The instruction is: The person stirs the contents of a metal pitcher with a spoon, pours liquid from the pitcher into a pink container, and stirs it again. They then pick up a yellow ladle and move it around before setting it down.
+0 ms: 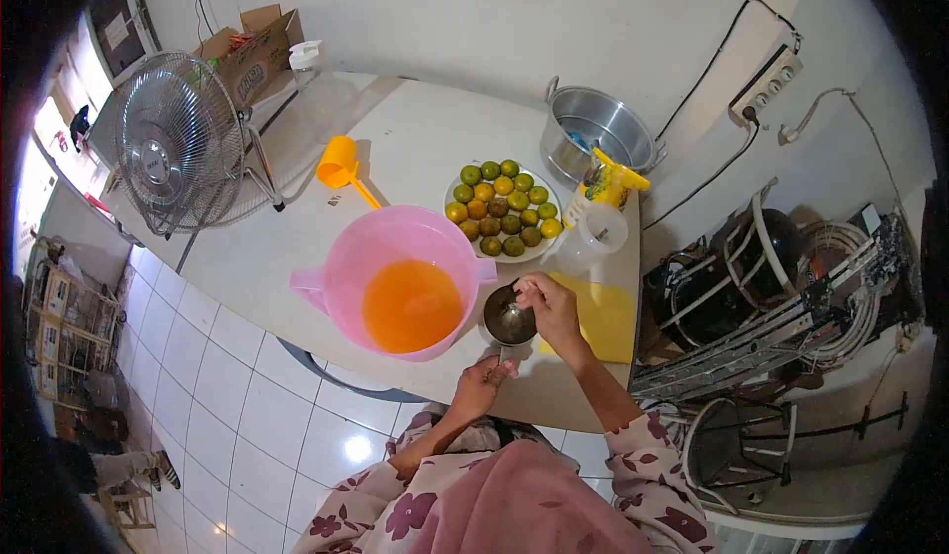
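Note:
My left hand [479, 386] is wrapped round the short handle of a small metal saucepan [507, 325], held at the table's front edge beside the pink basin. At the saucepan's right rim, my right hand [550, 307] has its fingers closed and reaching over the opening; what they pinch, if anything, is hidden. The saucepan's inside looks dark and shiny. Orange liquid [410, 305] fills the bottom of the pink basin [341, 248], which has handles on its sides. Under my right forearm lies a yellow board or sheet [598, 327].
Behind the basin are a plate of green and orange citrus fruits [510, 226], an orange dipper [339, 164], a clear plastic container [596, 233], a yellow packet [611, 178] and an aluminium pot [603, 124]. A fan [178, 149] stands left; a ladder [751, 346] lies right.

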A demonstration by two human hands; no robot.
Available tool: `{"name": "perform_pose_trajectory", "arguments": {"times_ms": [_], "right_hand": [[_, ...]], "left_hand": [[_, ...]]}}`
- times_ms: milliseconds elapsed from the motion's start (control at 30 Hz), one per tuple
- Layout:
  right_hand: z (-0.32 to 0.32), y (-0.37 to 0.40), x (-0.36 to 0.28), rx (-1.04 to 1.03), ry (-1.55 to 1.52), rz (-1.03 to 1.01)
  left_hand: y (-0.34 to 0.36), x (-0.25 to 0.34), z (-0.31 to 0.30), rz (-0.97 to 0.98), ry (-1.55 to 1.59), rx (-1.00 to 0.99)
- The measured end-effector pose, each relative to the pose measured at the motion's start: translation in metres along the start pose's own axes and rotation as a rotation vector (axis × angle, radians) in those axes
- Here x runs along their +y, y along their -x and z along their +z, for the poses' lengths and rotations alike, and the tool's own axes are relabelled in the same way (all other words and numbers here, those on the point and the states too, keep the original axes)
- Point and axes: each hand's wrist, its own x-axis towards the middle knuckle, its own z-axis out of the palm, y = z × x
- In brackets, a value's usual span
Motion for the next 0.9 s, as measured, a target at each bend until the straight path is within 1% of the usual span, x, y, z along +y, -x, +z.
{"name": "perform_pose_trajectory", "arguments": {"times_ms": [33, 67, 133, 167, 233, 267, 333, 367, 433, 467, 533, 567, 633, 667, 733, 767, 833, 867, 900], "right_hand": [[-0.001, -0.002, 0.000, 0.042, 0.088, -0.105], [-0.004, -0.003, -0.001, 0.040, 0.088, -0.106], [-0.011, -0.003, -0.007, 0.069, 0.332, -0.196], [-0.011, -0.003, -0.008, 0.068, 0.333, -0.196], [-0.011, -0.001, -0.011, -0.013, 0.353, -0.131], [-0.009, 0.000, -0.013, -0.012, 0.353, -0.129], [-0.005, 0.001, -0.016, -0.119, 0.092, 0.134], [-0.002, 0.000, -0.012, -0.119, 0.091, 0.134], [0.003, -0.002, -0.004, 0.004, -0.025, 0.050], [0.002, -0.002, -0.003, 0.005, -0.025, 0.050], [-0.003, -0.004, -0.006, 0.055, 0.115, -0.067], [-0.006, -0.004, -0.006, 0.053, 0.116, -0.068], [-0.011, -0.004, -0.005, 0.041, 0.408, -0.191], [-0.010, -0.002, -0.005, 0.041, 0.407, -0.190], [-0.005, 0.001, -0.006, -0.042, 0.256, -0.024], [-0.003, 0.001, -0.008, -0.042, 0.257, -0.025], [0.001, 0.001, -0.015, -0.085, -0.014, 0.192], [0.001, 0.000, -0.013, -0.084, -0.014, 0.192], [0.001, -0.001, -0.010, -0.039, -0.005, 0.120]], "left_hand": [[0.000, 0.000, 0.000, -0.007, 0.014, 0.002], [0.000, 0.000, 0.000, -0.014, 0.029, 0.004], [-0.001, -0.007, 0.002, -0.010, 0.039, 0.005], [-0.001, -0.011, 0.003, -0.006, 0.048, 0.005], [-0.002, -0.010, 0.003, 0.004, 0.017, 0.007], [-0.002, -0.010, 0.002, 0.015, -0.015, 0.007], [-0.001, -0.003, 0.001, 0.012, -0.007, 0.007], [0.000, -0.001, 0.001, 0.007, 0.000, 0.008], [-0.001, -0.004, 0.002, 0.016, -0.004, 0.016], [-0.001, -0.005, 0.002, 0.025, -0.007, 0.025], [0.000, -0.003, 0.001, 0.015, -0.004, 0.018], [0.000, -0.002, 0.001, 0.004, -0.001, 0.011], [-0.001, -0.007, 0.003, 0.008, 0.009, 0.022], [-0.001, -0.009, 0.003, 0.013, 0.017, 0.029], [0.000, -0.004, 0.002, 0.008, 0.000, 0.023], [0.000, -0.003, 0.001, 0.002, -0.016, 0.022], [-0.002, -0.009, 0.002, 0.011, 0.004, 0.014], [-0.002, -0.012, 0.003, 0.021, 0.026, 0.005], [-0.002, -0.012, 0.003, 0.022, 0.026, 0.004]]}}
